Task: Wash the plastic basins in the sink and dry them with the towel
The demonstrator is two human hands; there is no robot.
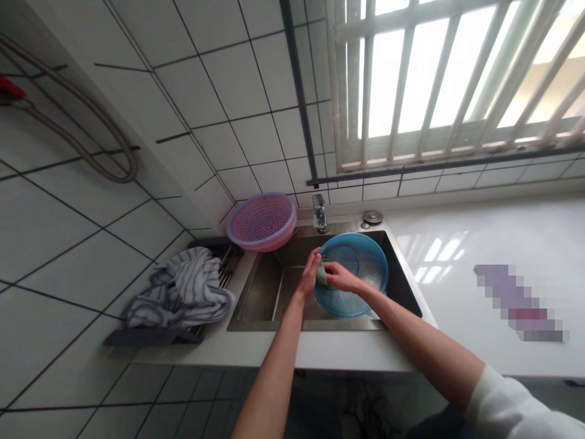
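Note:
A blue plastic colander (377, 274) is tilted in the right part of the steel sink (256, 299). My left hand (311, 275) is closed on its left rim, fingers at the outside edge. Pressed against the inside of that same rim is a greenish scrubbing cloth (322, 275), with my right hand (342, 277) closed around it. Both hands are close together, almost touching. The cloth's far side is hidden by my fingers.
A pink colander with a lilac rim (262, 222) rests at the sink's back left corner. Behind the sink stands a chrome faucet (320, 214), with a metal drain cover (372, 217) beside it. A striped towel (183, 289) lies on a rack at left. A blurred-out object (518, 302) lies on the right counter.

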